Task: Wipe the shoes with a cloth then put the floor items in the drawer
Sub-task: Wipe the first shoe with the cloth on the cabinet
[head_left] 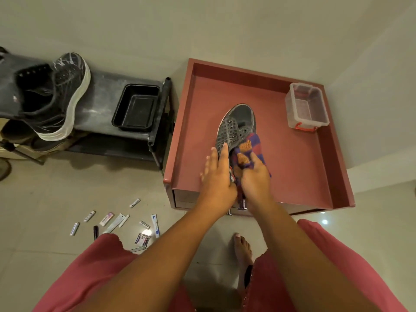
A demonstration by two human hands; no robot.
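Observation:
A grey lace-up shoe [236,124] lies on top of the red-brown drawer unit [292,172]. My left hand [216,174] rests flat on the shoe's left side and steadies it. My right hand [254,176] is shut on a purple, red and orange patterned cloth [249,147] pressed against the shoe's right side. A second dark shoe with a white sole [60,93] leans on the black rack at the left. Several small tubes and packets [117,221] lie scattered on the tiled floor at the lower left. The drawer front with metal handles [242,204] looks closed.
A clear plastic box with red clips [307,106] stands at the drawer unit's back right. A black tray [136,108] sits on the rack [108,84], with more footwear on the shelf below. My bare foot [242,246] stands on the floor before the unit.

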